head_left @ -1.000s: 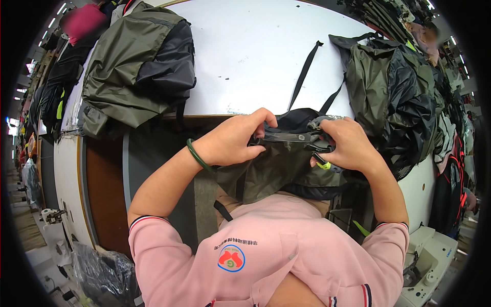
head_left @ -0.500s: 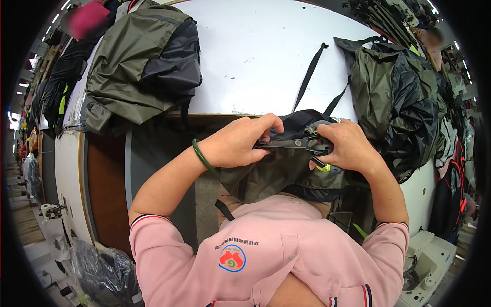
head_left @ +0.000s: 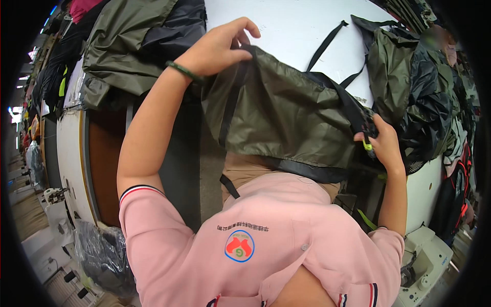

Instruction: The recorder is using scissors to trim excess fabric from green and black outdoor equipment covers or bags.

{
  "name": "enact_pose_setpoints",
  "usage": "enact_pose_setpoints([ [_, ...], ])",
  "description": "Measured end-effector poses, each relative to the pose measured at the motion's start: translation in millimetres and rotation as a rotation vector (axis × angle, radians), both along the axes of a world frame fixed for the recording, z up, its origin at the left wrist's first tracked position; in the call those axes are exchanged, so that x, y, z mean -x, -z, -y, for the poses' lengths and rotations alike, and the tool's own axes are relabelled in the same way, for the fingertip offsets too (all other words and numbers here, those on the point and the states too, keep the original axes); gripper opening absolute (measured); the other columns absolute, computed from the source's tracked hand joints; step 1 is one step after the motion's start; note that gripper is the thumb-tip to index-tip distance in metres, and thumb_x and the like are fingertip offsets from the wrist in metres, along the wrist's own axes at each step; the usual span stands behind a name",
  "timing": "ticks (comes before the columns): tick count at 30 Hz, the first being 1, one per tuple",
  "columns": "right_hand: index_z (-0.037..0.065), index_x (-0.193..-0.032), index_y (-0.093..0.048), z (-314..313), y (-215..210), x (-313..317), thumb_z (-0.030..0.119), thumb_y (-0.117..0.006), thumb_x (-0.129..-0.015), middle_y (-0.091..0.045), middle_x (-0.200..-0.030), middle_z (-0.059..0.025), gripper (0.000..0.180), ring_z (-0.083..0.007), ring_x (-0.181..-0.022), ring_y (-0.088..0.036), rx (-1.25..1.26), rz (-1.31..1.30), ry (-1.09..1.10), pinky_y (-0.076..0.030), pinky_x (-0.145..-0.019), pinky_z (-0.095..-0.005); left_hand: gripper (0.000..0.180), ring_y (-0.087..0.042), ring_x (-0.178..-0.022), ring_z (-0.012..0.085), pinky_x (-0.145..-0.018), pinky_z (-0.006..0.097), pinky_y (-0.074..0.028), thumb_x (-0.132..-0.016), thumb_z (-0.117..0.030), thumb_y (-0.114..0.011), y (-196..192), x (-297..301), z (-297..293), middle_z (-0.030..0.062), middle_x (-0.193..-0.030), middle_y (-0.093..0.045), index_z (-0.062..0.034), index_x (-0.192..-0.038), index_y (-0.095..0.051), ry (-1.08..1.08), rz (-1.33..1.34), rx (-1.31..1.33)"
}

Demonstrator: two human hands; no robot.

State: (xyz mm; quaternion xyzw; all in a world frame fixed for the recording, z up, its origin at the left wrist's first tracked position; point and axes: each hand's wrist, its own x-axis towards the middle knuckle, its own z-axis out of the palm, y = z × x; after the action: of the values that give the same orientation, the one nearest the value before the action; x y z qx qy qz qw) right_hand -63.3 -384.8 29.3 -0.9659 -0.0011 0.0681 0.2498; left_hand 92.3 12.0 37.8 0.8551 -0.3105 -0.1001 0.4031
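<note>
Along the near edge of the white table (head_left: 276, 20), in the head view, an olive fabric piece (head_left: 286, 117) hangs spread out. The left hand (head_left: 217, 48) pinches its upper left corner with the thumb, index finger lifted loose. Off the table's near right, the right hand (head_left: 384, 143) is curled closed round dark, blurred scissors (head_left: 366, 123). Olive-and-black bundles (head_left: 130, 46) lie at the table's left and right.

1. Pink short-sleeved shirt (head_left: 279, 204).
2. Sleeve cuff (head_left: 141, 189) trimmed in red, white and navy.
3. Round chest emblem (head_left: 239, 246), blue-ringed, red and green; dark lettering (head_left: 243, 228) alongside.
4. Dark green bangle (head_left: 183, 70).
5. Tan trousers (head_left: 243, 164).
</note>
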Motion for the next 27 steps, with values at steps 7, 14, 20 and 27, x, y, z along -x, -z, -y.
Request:
enact_pose_setpoints([
  [7, -0.002, -0.085, -0.049, 33.7, 31.4, 35.0, 0.022, -0.085, -0.068, -0.057, -0.069, -0.0151, 0.046, -0.0294, -0.062, -0.041, -0.019, -0.001, 0.114, -0.043, -0.062, -0.0332, 0.037, -0.051, -0.085, 0.0091, -0.080, 0.024, -0.045, -0.081, -0.004, -0.070, 14.1, -13.9, 1.9, 0.0001, -0.091, -0.052, -0.0098, -0.114, -0.055, -0.006, -0.009, 0.012],
  [14, -0.001, -0.094, -0.057, 29.3, 38.1, 30.7, 0.014, -0.079, -0.073, -0.069, -0.080, -0.0137, 0.033, -0.0313, -0.069, -0.062, -0.114, 0.008, 0.088, -0.049, -0.067, -0.0333, 0.030, -0.049, -0.076, 0.0075, -0.070, 0.023, -0.044, -0.082, -0.010, -0.070, 20.2, -29.6, -14.0, -0.0002, -0.086, -0.054, -0.0102, -0.111, -0.060, 0.026, 0.024, 0.028],
  [20, -0.003, -0.094, -0.056, 39.9, 23.2, 28.3, 0.008, -0.081, -0.072, -0.066, -0.080, -0.0106, 0.035, -0.0176, -0.071, -0.061, -0.131, -0.037, 0.149, -0.049, -0.069, -0.0304, 0.023, -0.052, -0.082, 0.0058, -0.077, 0.021, -0.043, -0.085, -0.006, -0.068, -16.0, -37.1, -0.9, -0.0033, -0.094, -0.058, -0.0055, -0.106, -0.061, 0.021, -0.118, 0.173],
  [27, 0.001, -0.087, -0.054, 69.2, 5.2, 25.9, 0.016, -0.084, -0.070, -0.063, -0.078, -0.0154, 0.038, -0.0372, -0.071, -0.059, -0.211, 0.178, 0.225, -0.048, -0.067, -0.0370, 0.032, -0.057, -0.117, 0.0231, -0.104, 0.033, -0.043, -0.091, 0.000, -0.058, -114.8, -123.2, -186.9, 0.0125, -0.122, -0.061, -0.0002, -0.122, -0.060, -0.460, 0.127, 0.801],
])
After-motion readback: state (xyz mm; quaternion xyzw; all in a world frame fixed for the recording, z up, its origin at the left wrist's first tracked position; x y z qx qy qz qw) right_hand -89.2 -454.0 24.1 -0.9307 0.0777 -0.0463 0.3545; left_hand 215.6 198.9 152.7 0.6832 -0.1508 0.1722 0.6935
